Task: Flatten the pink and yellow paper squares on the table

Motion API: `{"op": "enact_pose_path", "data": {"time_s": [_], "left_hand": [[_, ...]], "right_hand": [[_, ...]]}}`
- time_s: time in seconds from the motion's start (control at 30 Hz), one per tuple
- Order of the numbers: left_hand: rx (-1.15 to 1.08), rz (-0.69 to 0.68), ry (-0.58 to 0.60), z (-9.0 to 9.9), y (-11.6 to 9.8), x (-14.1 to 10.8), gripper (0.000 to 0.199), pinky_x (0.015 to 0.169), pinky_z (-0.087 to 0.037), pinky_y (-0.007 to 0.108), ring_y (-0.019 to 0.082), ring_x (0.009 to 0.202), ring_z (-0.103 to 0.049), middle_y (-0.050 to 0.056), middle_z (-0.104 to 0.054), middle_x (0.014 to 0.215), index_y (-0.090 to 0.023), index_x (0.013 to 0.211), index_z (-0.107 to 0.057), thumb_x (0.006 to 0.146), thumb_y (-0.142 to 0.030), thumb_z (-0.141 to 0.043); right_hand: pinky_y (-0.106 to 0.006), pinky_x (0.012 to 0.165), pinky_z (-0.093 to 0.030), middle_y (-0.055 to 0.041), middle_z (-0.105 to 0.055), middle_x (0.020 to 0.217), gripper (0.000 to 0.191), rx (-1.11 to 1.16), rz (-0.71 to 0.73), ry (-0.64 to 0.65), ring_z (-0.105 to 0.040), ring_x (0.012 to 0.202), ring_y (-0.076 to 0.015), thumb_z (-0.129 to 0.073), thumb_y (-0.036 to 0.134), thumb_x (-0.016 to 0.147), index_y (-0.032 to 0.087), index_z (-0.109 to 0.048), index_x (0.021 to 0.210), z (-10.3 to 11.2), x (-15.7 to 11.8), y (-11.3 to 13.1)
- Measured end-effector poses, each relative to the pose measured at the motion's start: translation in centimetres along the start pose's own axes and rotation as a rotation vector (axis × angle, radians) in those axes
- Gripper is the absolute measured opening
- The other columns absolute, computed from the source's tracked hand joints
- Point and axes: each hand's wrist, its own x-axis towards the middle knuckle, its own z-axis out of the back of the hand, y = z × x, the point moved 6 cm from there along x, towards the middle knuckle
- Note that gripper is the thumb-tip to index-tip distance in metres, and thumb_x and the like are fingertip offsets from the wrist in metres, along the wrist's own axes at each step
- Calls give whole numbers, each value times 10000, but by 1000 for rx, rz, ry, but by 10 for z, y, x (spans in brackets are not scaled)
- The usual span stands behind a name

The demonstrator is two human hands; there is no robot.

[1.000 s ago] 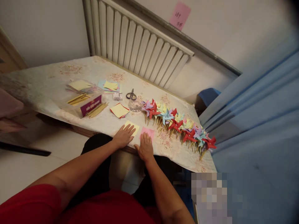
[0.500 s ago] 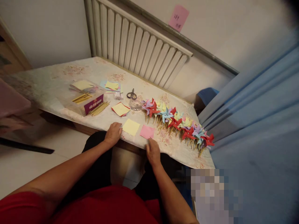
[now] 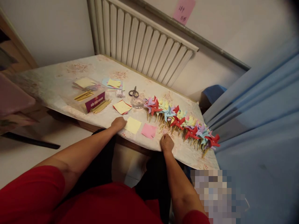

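My left hand (image 3: 119,123) rests closed on the table's front edge, its knuckles by the left corner of a yellow paper square (image 3: 133,125). Right of that lies a pink paper piece (image 3: 149,131) with slits running in from its corners. My right hand (image 3: 167,142) is a fist on the edge, apart from the pink paper. Nothing shows in either hand. Beyond them is a stack of paper squares (image 3: 122,107), yellow on top with red below. Finished paper pinwheels (image 3: 178,122) on sticks lie in a long row to the right.
Scissors (image 3: 134,92) and a clear bag of small shiny bits (image 3: 137,103) lie farther back. Wooden sticks (image 3: 101,106) sit at a purple-labelled clear pack (image 3: 95,101). More paper sheets (image 3: 114,83) are behind. A radiator (image 3: 142,40) borders the back; a blue curtain (image 3: 254,124) hangs right.
My right hand has moved right, away from the pink paper, and closed into a fist. My left hand has curled closed beside the yellow square. The view has shifted slightly.
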Motion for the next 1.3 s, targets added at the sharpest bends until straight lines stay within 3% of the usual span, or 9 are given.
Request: {"op": "enact_pose_path", "data": {"time_s": [0.2,0.37,0.53,0.83,1.2,1.27,1.3], "left_hand": [[9,140,106,-9,-7,3,555,868,-538,416,367,1146,-640,236,-652,1282,-96,1179,-684,799,-494,-616],[25,211,15,-8,-20,-13,750,925,-509,504,424,1214,-575,270,-598,1322,-96,1270,-604,738,-620,-671],[66,210,58,-10,-23,-17,617,987,-478,478,402,1258,-543,238,-580,1350,-124,1258,-635,793,-529,-641],[13,209,95,-4,-9,-5,467,918,-514,378,325,1185,-623,203,-652,1295,-108,1225,-668,888,-395,-517],[-18,251,36,12,8,-8,457,857,-516,389,330,1145,-625,201,-657,1275,-100,1189,-667,880,-397,-510],[-3,243,-29,15,8,-17,457,882,-507,428,352,1156,-604,211,-640,1279,-100,1176,-661,880,-413,-507],[25,208,-117,18,6,-22,440,903,-496,455,366,1167,-586,220,-630,1272,-95,1151,-663,882,-404,-504]], "right_hand": [[-305,698,-419,-121,-729,946,285,-51,-2,0,-685,822,-225,-407,277,971,170,-669,1007,-2,4,4],[-307,702,-433,-136,-725,950,298,-95,-14,4,-693,818,-224,-384,273,982,160,-659,1004,-3,5,5],[-293,718,-447,-119,-722,953,281,-114,-21,14,-694,836,-214,-397,282,982,163,-649,1019,-3,5,6],[-292,715,-455,-92,-725,942,251,-126,-26,3,-698,830,-216,-421,278,968,176,-648,1003,-1,5,7],[-298,720,-461,-113,-720,940,264,-128,-29,2,-701,838,-218,-417,278,966,165,-651,1013,-4,5,5],[-302,723,-462,-112,-722,940,265,-127,-30,0,-703,842,-222,-414,279,966,167,-651,1010,-4,5,5],[-303,725,-462,-111,-723,942,265,-127,-29,0,-703,845,-223,-414,280,966,169,-650,1010,-4,5,5]]}}
